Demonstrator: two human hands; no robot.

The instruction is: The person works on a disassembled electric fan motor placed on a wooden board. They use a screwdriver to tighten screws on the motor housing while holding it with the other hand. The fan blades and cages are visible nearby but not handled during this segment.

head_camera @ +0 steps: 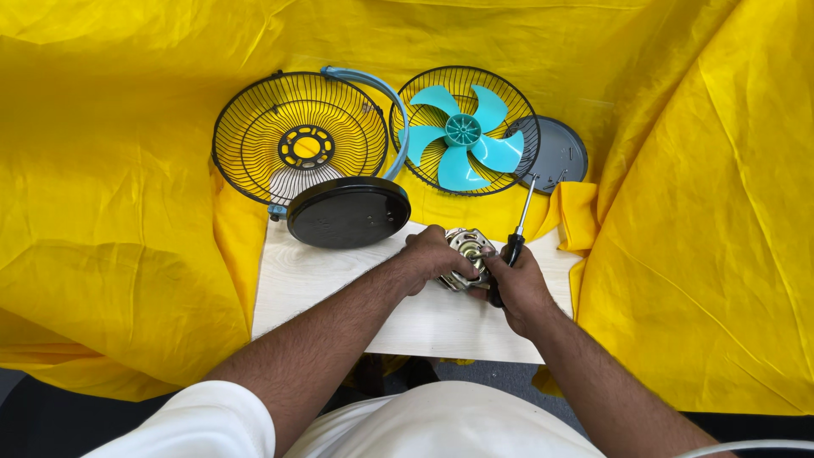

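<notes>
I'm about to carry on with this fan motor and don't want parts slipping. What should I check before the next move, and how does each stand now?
1. Left hand steadying the motor: ok.
2. Right hand has a grip on the screwdriver: ok.
3. Screwdriver tip seated on a screw: not ok, the shaft points up and away.
4. Motor resting on the wooden board: ok.
5. Blade and grilles lying away from the hands: ok.
6. Loose screws accounted for: cannot tell.

Bare board left; black base blocks behind.
</notes>
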